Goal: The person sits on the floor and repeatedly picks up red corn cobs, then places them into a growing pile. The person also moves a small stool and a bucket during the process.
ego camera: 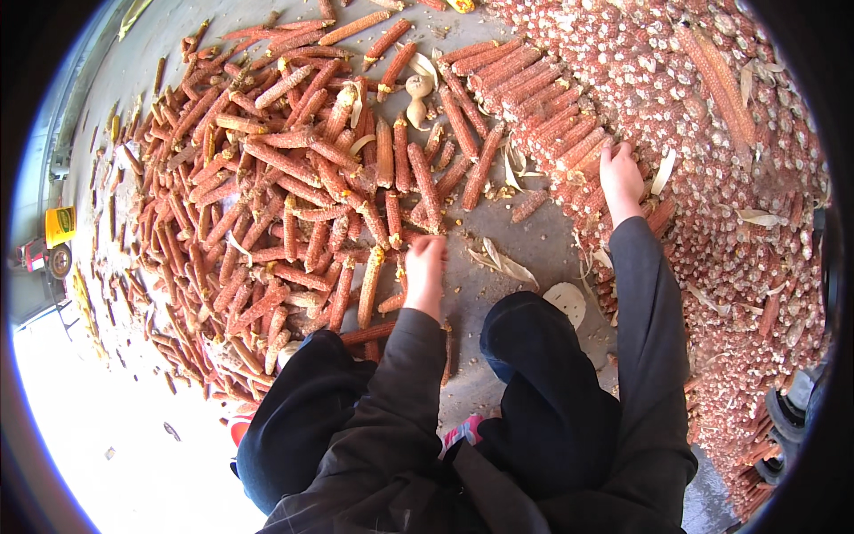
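My left hand (425, 272) is over the right edge of a loose heap of reddish shelled corn cobs (267, 180). Its fingers are curled near the lower end of one long cob (424, 187); whether they grip anything is hidden. Farther right, my right hand (622, 177) reaches to a row of cobs (534, 93) laid side by side. The fingertips touch the end of a pale orange cob (584, 152) in that row, and I cannot tell if they close on it. Beyond rises a stacked wall of cobs (720, 220), their white-centred ends showing.
A small tan gourd (418, 100) lies between heap and row. Dry husks (504, 263) and a pale perforated disc (566, 304) lie on the concrete floor (527, 233) by my knees. A wheeled machine with a yellow part (60, 227) stands far left. Dark shoes (786, 414) show at the lower right.
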### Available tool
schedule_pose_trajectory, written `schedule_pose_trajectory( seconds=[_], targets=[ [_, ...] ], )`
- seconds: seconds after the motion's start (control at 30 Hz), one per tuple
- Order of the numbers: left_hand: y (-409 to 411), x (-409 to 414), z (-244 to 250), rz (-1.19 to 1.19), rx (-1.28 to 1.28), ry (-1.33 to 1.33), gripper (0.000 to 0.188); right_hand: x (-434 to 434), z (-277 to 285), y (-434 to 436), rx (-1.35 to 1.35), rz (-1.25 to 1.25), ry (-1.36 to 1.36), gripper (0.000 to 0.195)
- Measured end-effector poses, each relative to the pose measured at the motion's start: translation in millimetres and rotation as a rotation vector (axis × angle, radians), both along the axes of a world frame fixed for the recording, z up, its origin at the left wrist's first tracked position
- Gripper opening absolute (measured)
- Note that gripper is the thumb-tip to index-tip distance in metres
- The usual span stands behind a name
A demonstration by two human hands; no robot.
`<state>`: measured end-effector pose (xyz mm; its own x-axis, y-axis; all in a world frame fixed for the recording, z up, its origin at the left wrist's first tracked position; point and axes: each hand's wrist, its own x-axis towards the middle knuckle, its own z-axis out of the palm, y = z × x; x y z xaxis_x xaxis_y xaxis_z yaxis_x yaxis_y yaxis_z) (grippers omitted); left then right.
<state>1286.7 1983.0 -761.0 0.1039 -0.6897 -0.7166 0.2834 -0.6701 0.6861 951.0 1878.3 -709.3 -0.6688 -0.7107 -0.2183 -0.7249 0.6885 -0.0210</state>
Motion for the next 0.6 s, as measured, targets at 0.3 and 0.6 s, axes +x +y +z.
schedule_pose_trajectory(
  seconds=[0.3, 0.6],
  targets=[
    [-89, -4, -20, -0.871, -0.213, -1.267, 0.067, 56, 7, 15, -0.528, 0.480, -0.312, 0.015],
    [-87, 15, 19, -1.091, 0.012, -0.753, 0.034, 29, -5, 41, -0.587, 0.552, -0.476, 0.010]
  ],
)
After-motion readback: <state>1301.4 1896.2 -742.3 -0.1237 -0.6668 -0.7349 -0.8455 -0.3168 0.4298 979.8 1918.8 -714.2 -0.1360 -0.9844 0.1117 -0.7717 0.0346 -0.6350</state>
